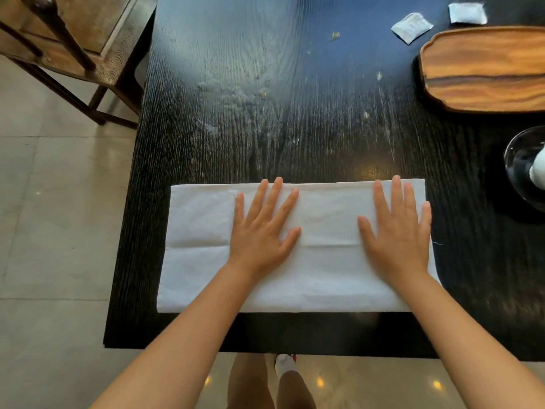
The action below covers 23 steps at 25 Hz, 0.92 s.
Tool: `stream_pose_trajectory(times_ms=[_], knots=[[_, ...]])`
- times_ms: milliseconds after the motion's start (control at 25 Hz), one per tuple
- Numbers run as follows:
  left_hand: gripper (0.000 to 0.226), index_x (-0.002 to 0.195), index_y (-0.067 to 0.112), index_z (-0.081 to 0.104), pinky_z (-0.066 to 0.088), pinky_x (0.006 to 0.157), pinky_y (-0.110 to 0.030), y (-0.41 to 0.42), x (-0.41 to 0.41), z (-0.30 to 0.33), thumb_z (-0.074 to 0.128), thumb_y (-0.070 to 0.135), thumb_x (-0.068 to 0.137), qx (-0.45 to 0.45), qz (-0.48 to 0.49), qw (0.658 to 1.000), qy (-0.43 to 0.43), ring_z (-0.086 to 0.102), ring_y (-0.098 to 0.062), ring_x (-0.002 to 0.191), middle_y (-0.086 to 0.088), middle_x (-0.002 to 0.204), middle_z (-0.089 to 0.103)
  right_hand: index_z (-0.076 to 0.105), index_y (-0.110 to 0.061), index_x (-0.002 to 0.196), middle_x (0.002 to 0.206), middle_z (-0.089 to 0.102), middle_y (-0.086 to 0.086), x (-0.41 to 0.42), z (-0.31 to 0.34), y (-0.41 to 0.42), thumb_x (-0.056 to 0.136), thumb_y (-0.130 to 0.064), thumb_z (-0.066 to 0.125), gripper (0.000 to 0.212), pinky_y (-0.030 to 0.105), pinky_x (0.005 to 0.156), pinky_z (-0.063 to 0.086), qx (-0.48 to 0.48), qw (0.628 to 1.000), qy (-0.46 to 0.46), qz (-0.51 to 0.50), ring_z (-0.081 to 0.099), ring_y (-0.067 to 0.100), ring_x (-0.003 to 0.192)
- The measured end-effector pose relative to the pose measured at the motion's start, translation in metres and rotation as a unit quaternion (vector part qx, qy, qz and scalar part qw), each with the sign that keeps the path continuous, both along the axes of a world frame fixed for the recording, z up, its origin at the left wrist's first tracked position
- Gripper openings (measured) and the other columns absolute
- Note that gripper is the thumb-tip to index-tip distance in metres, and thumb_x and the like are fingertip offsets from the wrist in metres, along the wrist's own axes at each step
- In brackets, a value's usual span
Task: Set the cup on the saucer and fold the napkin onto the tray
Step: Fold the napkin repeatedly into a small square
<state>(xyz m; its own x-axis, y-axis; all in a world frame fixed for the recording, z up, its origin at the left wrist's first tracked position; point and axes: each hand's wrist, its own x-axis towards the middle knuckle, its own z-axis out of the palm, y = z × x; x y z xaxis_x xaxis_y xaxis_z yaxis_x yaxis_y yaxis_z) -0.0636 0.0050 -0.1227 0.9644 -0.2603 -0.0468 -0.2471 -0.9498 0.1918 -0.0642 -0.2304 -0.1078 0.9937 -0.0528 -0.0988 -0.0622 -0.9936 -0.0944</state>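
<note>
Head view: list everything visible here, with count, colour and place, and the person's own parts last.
napkin: one, white, folded flat at the table's near edge
tray: one, brown wood, far right
glass saucer: one, clear, right edge, a white object on it, cut off
paper packets: two, white, beyond the tray
table: one, black wood grain
chair: one, brown wood, far left
floor: beige tiles
left hand: flat, presses the napkin
right hand: flat, presses the napkin
legs: below the table's edge
</note>
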Motion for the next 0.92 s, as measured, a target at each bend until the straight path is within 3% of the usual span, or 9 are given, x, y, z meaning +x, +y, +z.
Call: stream_pose_trajectory(times_ms=[200,320,400,520,640,720,920], knots=[[0.068,0.146,0.028,0.018,0.003,0.113,-0.052,0.078,-0.011,0.001,0.026,0.057,0.085,0.012,0.083,0.996,0.024,0.008,-0.019,0.144,-0.004,0.157,0.012,0.007,-0.024,0.147,0.158,0.006,0.009,0.002,0.002,-0.002,0.089,-0.052,0.016,0.066,0.052,0.114,0.001,-0.007,1.0,-0.001,0.005,0.001,0.025,0.145],[0.076,0.149,0.016,0.009,-0.004,0.113,-0.058,0.119,-0.019,0.007,0.015,0.056,0.085,0.052,0.197,0.978,0.053,0.002,-0.016,0.145,-0.004,0.158,0.005,0.008,-0.024,0.147,0.157,0.008,0.01,0.001,0.002,-0.002,0.088,-0.052,0.018,0.066,0.052,0.114,0.002,-0.006,1.0,-0.006,0.002,0.003,0.026,0.144],[0.077,0.148,0.011,0.011,-0.002,0.111,-0.064,0.102,-0.02,0.01,0.01,0.058,0.086,0.054,0.274,0.96,0.031,0.001,-0.019,0.145,-0.009,0.158,0.004,0.007,-0.024,0.147,0.157,0.008,0.01,0.002,0.001,-0.001,0.089,-0.052,0.019,0.066,0.053,0.114,0.003,-0.008,1.0,-0.01,0.0,0.004,0.026,0.144],[0.072,0.148,0.023,0.015,-0.01,0.106,-0.063,0.017,-0.034,0.021,0.006,0.064,0.089,-0.014,0.207,0.978,-0.008,0.002,-0.024,0.144,-0.01,0.158,0.006,0.008,-0.024,0.147,0.157,0.008,0.009,0.002,0.0,-0.001,0.088,-0.052,0.018,0.066,0.053,0.114,0.003,-0.01,1.0,-0.007,0.003,0.004,0.026,0.144],[0.07,0.148,0.033,0.007,-0.013,0.107,-0.063,-0.052,-0.061,0.021,0.019,0.066,0.087,-0.017,0.092,0.995,0.038,-0.008,-0.024,0.144,0.0,0.158,-0.005,0.008,-0.024,0.147,0.157,0.008,0.009,0.002,-0.001,-0.002,0.088,-0.051,0.02,0.066,0.054,0.114,0.003,-0.009,1.0,-0.011,0.005,0.004,0.026,0.144],[0.074,0.148,0.034,0.007,-0.007,0.107,-0.066,-0.047,-0.074,0.015,0.028,0.065,0.085,0.011,0.082,0.996,0.046,-0.006,-0.026,0.145,-0.001,0.158,-0.002,0.009,-0.024,0.147,0.157,0.009,0.01,0.002,0.0,-0.002,0.088,-0.05,0.021,0.065,0.054,0.113,0.004,-0.007,1.0,-0.015,0.005,0.005,0.027,0.144],[0.081,0.147,0.038,-0.001,-0.001,0.113,-0.059,0.053,-0.104,0.006,0.028,0.073,0.079,0.03,0.145,0.987,0.058,-0.009,-0.025,0.145,-0.004,0.158,-0.007,0.009,-0.024,0.146,0.157,0.009,0.01,0.001,0.001,-0.004,0.088,-0.051,0.018,0.065,0.054,0.113,0.004,-0.002,1.0,-0.011,0.009,0.005,0.027,0.144]])
